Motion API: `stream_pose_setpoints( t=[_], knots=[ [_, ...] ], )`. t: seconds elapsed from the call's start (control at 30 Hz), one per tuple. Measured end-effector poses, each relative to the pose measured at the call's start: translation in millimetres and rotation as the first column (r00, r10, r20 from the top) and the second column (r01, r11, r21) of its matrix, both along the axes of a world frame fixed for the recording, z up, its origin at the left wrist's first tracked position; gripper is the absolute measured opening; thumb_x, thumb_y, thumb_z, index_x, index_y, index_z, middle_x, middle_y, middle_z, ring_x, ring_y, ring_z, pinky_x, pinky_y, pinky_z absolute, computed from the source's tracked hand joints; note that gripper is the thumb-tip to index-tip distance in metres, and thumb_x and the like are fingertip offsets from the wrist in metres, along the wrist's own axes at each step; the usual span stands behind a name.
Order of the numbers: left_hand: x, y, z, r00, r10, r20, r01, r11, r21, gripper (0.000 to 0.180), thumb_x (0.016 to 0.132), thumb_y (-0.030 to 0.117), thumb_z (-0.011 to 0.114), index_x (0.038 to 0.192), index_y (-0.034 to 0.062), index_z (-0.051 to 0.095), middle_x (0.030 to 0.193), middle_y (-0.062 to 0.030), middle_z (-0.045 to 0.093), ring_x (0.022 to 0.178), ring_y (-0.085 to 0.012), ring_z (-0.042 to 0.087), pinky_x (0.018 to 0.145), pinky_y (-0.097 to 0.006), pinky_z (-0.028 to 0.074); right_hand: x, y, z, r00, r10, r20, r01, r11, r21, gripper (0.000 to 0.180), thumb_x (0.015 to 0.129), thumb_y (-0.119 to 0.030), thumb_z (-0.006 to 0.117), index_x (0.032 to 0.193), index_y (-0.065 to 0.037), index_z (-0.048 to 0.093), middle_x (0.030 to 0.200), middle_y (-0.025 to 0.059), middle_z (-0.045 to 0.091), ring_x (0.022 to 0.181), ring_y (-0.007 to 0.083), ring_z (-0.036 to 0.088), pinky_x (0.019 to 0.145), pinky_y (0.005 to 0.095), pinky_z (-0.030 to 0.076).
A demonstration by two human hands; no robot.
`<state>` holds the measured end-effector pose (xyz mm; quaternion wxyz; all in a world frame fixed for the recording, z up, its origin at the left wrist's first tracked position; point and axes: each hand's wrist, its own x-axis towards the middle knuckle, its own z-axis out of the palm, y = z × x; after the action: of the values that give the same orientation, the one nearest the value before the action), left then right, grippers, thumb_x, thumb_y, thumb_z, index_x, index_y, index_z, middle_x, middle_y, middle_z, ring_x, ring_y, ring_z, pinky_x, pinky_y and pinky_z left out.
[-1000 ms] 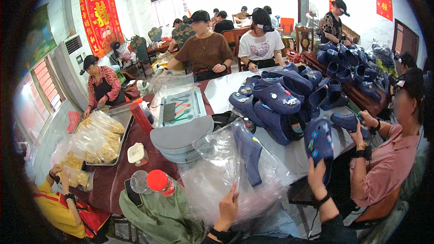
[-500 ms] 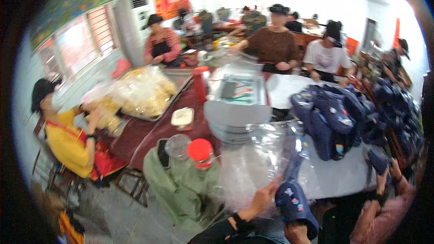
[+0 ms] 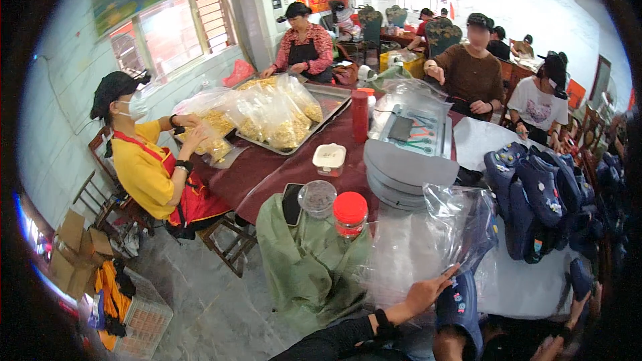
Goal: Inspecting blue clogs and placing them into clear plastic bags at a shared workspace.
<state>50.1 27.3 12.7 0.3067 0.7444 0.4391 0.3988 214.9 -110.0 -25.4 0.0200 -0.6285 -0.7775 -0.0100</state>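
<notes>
At the bottom of the picture, right of the middle, the person's left hand point(image 3: 422, 296) has its fingers out straight and close together. They touch the big clear bag point(image 3: 408, 244), but one cannot tell if they pinch it. The right hand point(image 3: 449, 345), at the bottom edge, goes into the back of a blue shoe point(image 3: 461, 304) in the lower right. Its fingers are hidden, so one cannot tell how wide they are.
</notes>
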Motion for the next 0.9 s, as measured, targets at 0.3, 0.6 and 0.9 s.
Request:
stream_pose_setpoints(
  t=[0.3, 0.6, 0.9],
  knots=[
    [-9.0, 1.5, -3.5, 0.975, -0.147, -0.165, 0.158, 0.986, 0.056, 0.055, 0.095, 0.031, 0.049, 0.145, 0.0293, 0.027, 0.075, -0.0195, 0.062, 0.06, -0.0379, 0.06, 0.05, -0.045, 0.045, 0.2, 6.8, -14.0, 0.996, -0.085, -0.027, 0.079, 0.981, -0.178, 0.025, 0.078, -0.019, 0.057, 0.096, -0.004, 0.065, 0.105, 0.0176, 0.061, 0.092, 0.035, 0.058, 0.073, 0.0496, 0.048],
    [-2.7, -4.1, -5.1, 0.998, 0.021, -0.064, -0.013, 0.992, 0.124, 0.046, 0.095, 0.033, 0.05, 0.139, 0.0295, 0.041, 0.072, -0.0186, 0.062, 0.057, -0.0364, 0.059, 0.049, -0.044, 0.044, -28.0, 17.5, -24.5, 0.997, -0.051, -0.06, 0.054, 0.997, 0.049, 0.031, 0.082, -0.017, 0.05, 0.108, -0.002, 0.06, 0.108, 0.0209, 0.059, 0.096, 0.0374, 0.058, 0.082, 0.0473, 0.046],
    [-14.0, -8.8, 0.2, 0.98, -0.109, -0.166, 0.127, 0.987, 0.099, 0.05, 0.094, 0.025, 0.05, 0.142, 0.0304, 0.036, 0.074, -0.0177, 0.061, 0.059, -0.0349, 0.059, 0.051, -0.043, 0.046, -48.4, 32.9, -2.8, 0.942, -0.27, -0.2, 0.169, 0.895, -0.414, 0.048, 0.093, -0.027, 0.038, 0.133, 0.0, 0.04, 0.133, 0.0247, 0.043, 0.124, 0.0417, 0.038, 0.106, 0.0476, 0.028]
  ],
)
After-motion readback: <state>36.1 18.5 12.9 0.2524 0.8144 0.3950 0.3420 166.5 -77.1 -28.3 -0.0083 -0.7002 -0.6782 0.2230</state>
